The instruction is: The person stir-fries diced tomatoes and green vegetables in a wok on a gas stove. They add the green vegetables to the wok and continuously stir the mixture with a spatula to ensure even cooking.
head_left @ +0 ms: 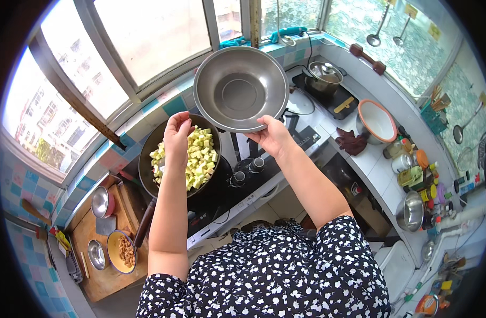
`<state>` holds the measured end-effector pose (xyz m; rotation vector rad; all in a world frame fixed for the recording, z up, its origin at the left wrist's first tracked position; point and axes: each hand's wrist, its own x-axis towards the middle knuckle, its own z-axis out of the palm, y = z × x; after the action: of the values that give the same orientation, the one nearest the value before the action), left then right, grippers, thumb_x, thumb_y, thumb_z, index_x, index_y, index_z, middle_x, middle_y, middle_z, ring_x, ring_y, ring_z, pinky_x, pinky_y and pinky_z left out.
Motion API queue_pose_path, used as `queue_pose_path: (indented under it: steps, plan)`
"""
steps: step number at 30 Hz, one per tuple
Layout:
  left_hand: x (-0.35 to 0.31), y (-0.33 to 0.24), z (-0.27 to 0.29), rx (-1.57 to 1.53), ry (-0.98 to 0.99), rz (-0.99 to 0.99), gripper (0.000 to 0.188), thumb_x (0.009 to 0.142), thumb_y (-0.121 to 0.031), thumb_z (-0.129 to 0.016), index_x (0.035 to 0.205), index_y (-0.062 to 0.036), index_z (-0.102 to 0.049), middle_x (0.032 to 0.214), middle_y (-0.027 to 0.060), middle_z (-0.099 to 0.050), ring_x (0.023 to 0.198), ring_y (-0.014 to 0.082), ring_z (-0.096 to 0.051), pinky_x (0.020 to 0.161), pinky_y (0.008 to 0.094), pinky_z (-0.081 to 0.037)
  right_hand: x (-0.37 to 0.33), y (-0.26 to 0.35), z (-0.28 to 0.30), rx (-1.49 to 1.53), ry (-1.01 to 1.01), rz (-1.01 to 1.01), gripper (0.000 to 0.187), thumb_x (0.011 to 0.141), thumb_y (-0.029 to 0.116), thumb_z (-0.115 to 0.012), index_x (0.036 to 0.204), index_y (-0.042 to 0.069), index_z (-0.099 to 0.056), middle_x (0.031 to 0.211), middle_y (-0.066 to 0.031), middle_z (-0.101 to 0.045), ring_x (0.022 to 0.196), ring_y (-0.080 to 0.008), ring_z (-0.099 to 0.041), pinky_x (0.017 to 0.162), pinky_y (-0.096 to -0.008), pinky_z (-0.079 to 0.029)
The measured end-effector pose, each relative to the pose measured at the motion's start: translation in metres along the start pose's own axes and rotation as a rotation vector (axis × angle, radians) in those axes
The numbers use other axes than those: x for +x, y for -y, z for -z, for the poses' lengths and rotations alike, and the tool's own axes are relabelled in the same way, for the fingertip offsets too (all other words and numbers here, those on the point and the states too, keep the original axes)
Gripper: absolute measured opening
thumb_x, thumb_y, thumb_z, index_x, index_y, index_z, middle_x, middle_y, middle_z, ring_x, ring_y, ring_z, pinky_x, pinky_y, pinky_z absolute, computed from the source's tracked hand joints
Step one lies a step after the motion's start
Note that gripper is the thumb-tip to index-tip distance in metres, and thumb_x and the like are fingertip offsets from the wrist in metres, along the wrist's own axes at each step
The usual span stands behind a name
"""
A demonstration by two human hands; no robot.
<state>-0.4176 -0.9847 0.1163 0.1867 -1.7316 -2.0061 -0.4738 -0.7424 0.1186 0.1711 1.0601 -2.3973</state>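
Observation:
My right hand (272, 137) grips the near rim of a wide metal bowl (240, 95). The bowl is tilted, its bare inside turned toward me, and it hangs above the back of the stove. Over a dark frying pan (143, 169) is my left hand (176, 139), its fingers curled together; whether anything is between them is hidden. Pale green diced vegetable (202, 159) fills much of the pan, partly covered by my left forearm. The pan's handle (145, 222) points toward me, beside that forearm.
Left of the pan, a wooden board (113, 283) bears small metal bowls and a bowl of brown pieces (127, 253). A lidded pot (323, 78), a glass lid (300, 102) and a white basin with an orange rim (377, 121) stand right. Jars (402, 163) line the right counter.

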Motion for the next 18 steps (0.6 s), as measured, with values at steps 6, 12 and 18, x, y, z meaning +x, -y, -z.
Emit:
queue_pose_path:
  steps: [6, 12, 18]
  plan:
    - [-0.035, 0.027, -0.109, -0.382, 0.305, 0.321, 0.009, 0.096, -0.021, -0.061, 0.094, -0.0131, -0.058, 0.080, -0.0051, -0.055, 0.068, 0.0052, -0.052, 0.062, 0.0205, -0.047, -0.105, 0.047, 0.182, 0.176, -0.293, 0.144, 0.032, 0.092, 0.013, -0.043, 0.118, -0.006, -0.048, 0.113, -0.0196, -0.059, 0.098, -0.0294, -0.064, 0.089, -0.0422, -0.057]
    - [-0.060, 0.090, -0.221, -0.363, 0.274, 0.498, 0.010, 0.095, -0.020, -0.061, 0.089, -0.0138, -0.057, 0.075, -0.0058, -0.054, 0.064, 0.0047, -0.053, 0.060, 0.0208, -0.049, -0.184, 0.060, 0.381, 0.509, -0.648, 0.314, 0.048, 0.083, -0.002, -0.044, 0.129, -0.012, -0.033, 0.131, -0.0288, -0.042, 0.116, -0.0435, -0.052, 0.098, -0.0563, -0.051]
    - [-0.087, 0.127, -0.319, -0.381, 0.280, 0.664, 0.007, 0.095, -0.018, -0.061, 0.094, -0.0121, -0.058, 0.077, -0.0040, -0.058, 0.064, 0.0055, -0.056, 0.058, 0.0209, -0.051, -0.205, 0.078, 0.554, 0.560, -0.927, 0.352, 0.060, 0.083, -0.001, -0.050, 0.137, -0.005, -0.026, 0.139, -0.0272, -0.029, 0.117, -0.0475, -0.049, 0.095, -0.0565, -0.051]
